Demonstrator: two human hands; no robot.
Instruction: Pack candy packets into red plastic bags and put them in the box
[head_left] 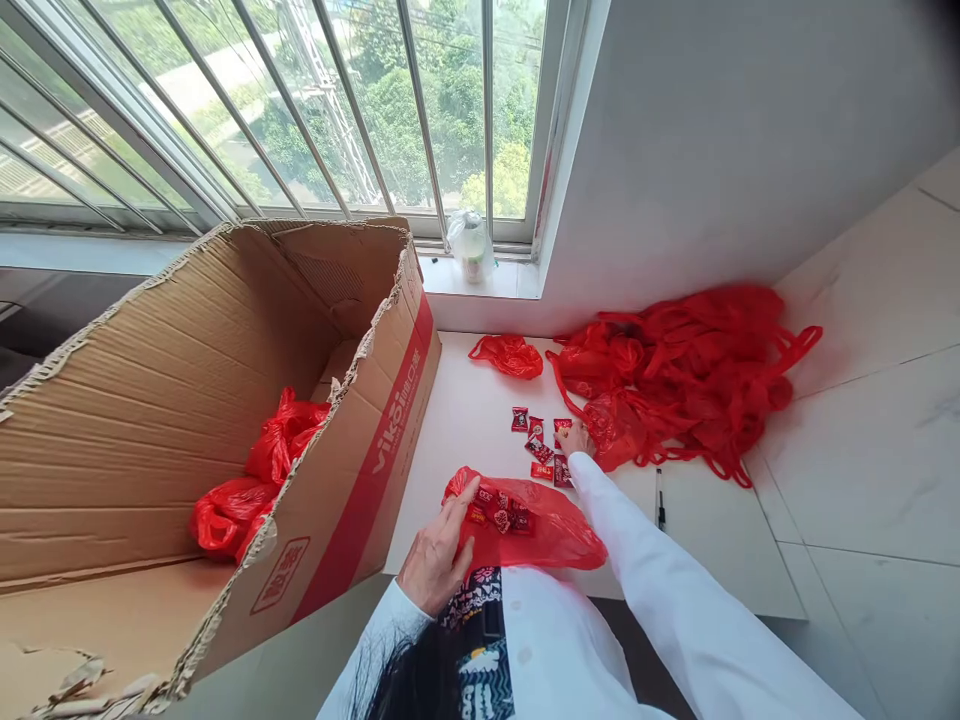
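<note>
1. Apparently, the open red bag [566,518] lies at the counter's [472,405] near edge to put its wrapped packets [501,511] within both hands' reach.
2. The left hand [438,558] meets the bag's left edge, thumb apart from fingers, probably steadying it; whether it pinches the rim, I cannot tell.
3. The right hand [577,440] bends its fingers over a packet [561,426] beyond the bag; whether they pinch it, I cannot tell.
4. Loose packets [538,451] lie just beyond the bag, likely for a short reach.
5. The heap of red bags [697,370] sits beyond and right of it, perhaps leaving working room.
6. The cardboard box [315,515] stands left of it, holding red bundles [279,445].
</note>
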